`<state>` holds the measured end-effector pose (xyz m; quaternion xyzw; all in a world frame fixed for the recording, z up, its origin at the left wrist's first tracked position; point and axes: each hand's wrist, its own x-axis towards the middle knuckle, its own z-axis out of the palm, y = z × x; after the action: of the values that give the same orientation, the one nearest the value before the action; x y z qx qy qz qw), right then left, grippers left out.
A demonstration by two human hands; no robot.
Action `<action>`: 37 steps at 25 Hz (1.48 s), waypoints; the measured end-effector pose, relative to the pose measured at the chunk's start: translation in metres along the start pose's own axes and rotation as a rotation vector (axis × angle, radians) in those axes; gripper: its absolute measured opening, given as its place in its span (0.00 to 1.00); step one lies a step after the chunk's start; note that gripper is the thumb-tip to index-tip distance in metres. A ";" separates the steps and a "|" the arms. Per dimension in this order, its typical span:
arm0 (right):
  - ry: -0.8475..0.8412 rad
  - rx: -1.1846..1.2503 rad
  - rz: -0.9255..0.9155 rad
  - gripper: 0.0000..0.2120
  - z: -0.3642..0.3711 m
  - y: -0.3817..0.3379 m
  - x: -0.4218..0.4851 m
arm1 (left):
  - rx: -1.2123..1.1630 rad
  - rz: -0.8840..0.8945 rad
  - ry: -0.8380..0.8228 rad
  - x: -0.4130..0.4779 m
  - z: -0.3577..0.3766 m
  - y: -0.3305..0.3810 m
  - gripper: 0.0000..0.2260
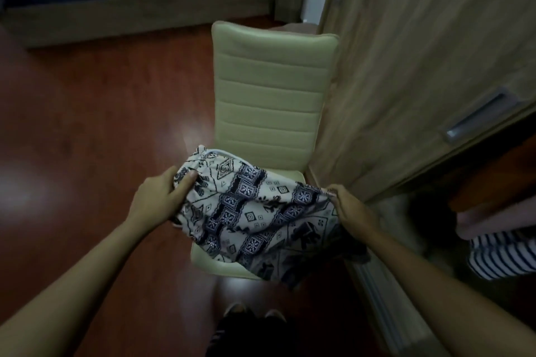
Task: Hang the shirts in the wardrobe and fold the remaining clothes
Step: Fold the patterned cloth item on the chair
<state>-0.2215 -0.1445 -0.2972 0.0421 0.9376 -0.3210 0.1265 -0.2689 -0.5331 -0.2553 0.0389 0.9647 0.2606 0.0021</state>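
I see white garment (249, 211) with navy geometric print, pale green chair (269, 90), red-brown floor (101, 124), navy-white striped cloth (499, 255).

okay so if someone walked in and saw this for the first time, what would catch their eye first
The black-and-white patterned garment stands out at the centre, stretched over the seat of a pale chair between the left hand and right hand, each gripping an edge. Next is the wardrobe door on the right, with a striped cloth at the lower right edge, beyond it.
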 end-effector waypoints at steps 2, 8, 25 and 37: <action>-0.012 -0.013 0.002 0.12 0.014 0.001 0.033 | -0.023 -0.119 -0.007 0.010 0.031 -0.028 0.31; -0.126 -0.141 0.123 0.23 0.153 0.070 0.162 | 0.056 -0.493 -0.038 0.022 0.174 -0.143 0.30; 0.260 -0.313 0.360 0.15 0.221 0.148 0.175 | -0.094 -0.570 -0.182 0.045 0.229 -0.220 0.21; -0.284 -0.342 0.192 0.43 0.272 0.136 0.091 | 0.098 -0.242 -0.241 0.010 0.300 -0.037 0.23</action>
<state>-0.2305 -0.2040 -0.6092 0.0634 0.9428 -0.1470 0.2925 -0.2746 -0.4132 -0.5333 -0.0467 0.9666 0.2047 0.1472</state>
